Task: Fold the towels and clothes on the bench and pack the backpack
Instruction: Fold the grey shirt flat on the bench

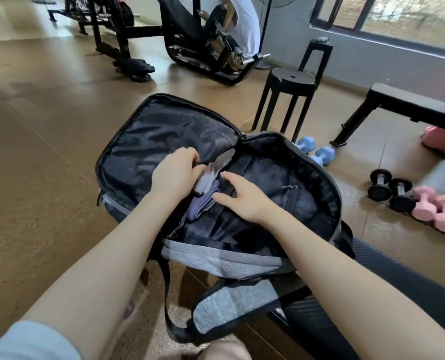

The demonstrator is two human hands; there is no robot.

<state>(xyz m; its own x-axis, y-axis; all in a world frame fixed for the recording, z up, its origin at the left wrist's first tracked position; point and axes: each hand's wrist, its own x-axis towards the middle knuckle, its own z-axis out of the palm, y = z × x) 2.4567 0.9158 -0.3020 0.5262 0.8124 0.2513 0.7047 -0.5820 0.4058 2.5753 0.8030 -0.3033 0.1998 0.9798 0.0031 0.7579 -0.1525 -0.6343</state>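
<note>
Grey fabric backpack (217, 257): lies unzipped at centre frame on the end of a black padded bench (387, 302), its black-lined flap thrown open toward the upper left.
Left hand (176, 175): fingers clenched on the edge of an inner pocket at the seam between flap and main compartment, touching a pale folded cloth (208, 178).
Right hand (238, 194): fingers spread and released, gripping nothing, hovering just over the compartment beside the left hand.
Purple folded cloth (200, 206): tucked inside the backpack, below the pale one and between the two hands.
Lower frame: grey padded shoulder strap (231, 305) hangs over the bench edge.
Right of frame: blue dumbbells (316, 150), black dumbbells (390, 188) and pink dumbbells (437, 209) rest on the brown floor (47, 139).
Upper right: black plastic stool (291, 94) stands near a second black bench (408, 102).
</note>
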